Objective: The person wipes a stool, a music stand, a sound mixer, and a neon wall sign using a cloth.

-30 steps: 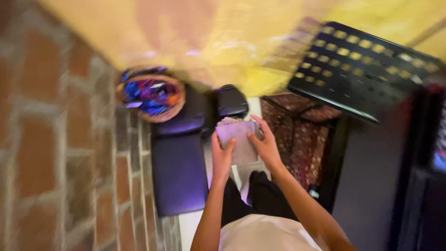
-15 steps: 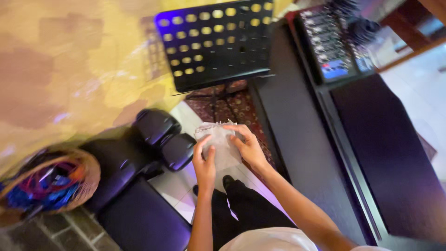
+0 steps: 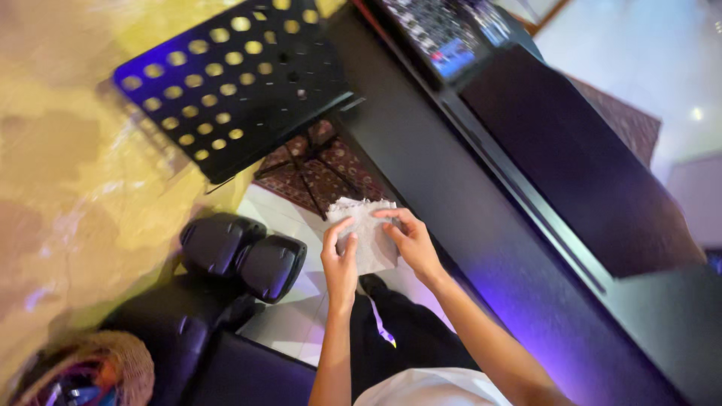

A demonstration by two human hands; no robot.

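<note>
- Head view: a pale grey cloth (image 3: 366, 237), folded and crumpled along its top edge, is held above the floor, beside a black piano (image 3: 481, 203).
- Left hand (image 3: 340, 259) pinches its left edge.
- Right hand (image 3: 410, 242) fingers clamp its right side.

Warm yellow light washes the wall (image 3: 68, 173) on the left, blown out and smeared by motion blur. Violet-blue glow rims the perforated music stand (image 3: 233, 83) and the dark cabinet (image 3: 481, 225) near right. The far right corner glares white; dark surfaces lose detail.
</note>
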